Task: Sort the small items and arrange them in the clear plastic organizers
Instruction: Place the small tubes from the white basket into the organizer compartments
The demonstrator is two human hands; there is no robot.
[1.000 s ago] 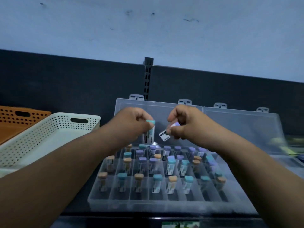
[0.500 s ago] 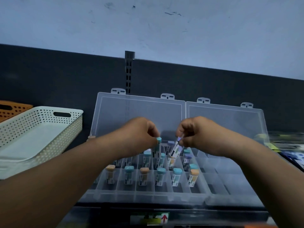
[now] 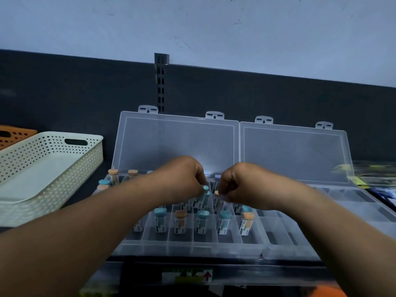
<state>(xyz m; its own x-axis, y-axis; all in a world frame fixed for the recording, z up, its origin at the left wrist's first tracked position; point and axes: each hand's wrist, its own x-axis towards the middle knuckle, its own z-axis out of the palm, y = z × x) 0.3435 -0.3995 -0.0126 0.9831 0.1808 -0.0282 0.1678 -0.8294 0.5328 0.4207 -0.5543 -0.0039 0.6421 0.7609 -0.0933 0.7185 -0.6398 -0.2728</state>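
Observation:
A clear plastic organizer (image 3: pixel 182 246) lies open before me, its lid leaning on the dark back panel. Several small labelled vials with teal, orange and purple caps stand in its compartments. My left hand (image 3: pixel 182 179) pinches a teal-capped vial (image 3: pixel 203 197) over the middle rows. My right hand (image 3: pixel 240 183) pinches a purple-capped vial (image 3: pixel 222 202), lowered among the standing vials beside an orange cap. A second clear organizer (image 3: pixel 342 206) sits open to the right, its visible compartments holding no vials.
A pale perforated basket (image 3: pixel 49 168) stands at the left, with an orange basket (image 3: pixel 15 136) behind it. Dark clutter lies at the far right edge. A slotted metal upright (image 3: pixel 161 82) rises behind the lids.
Both hands have come down from in front of the lid into the organizer, each carrying its vial. The view has tilted and shifted slightly.

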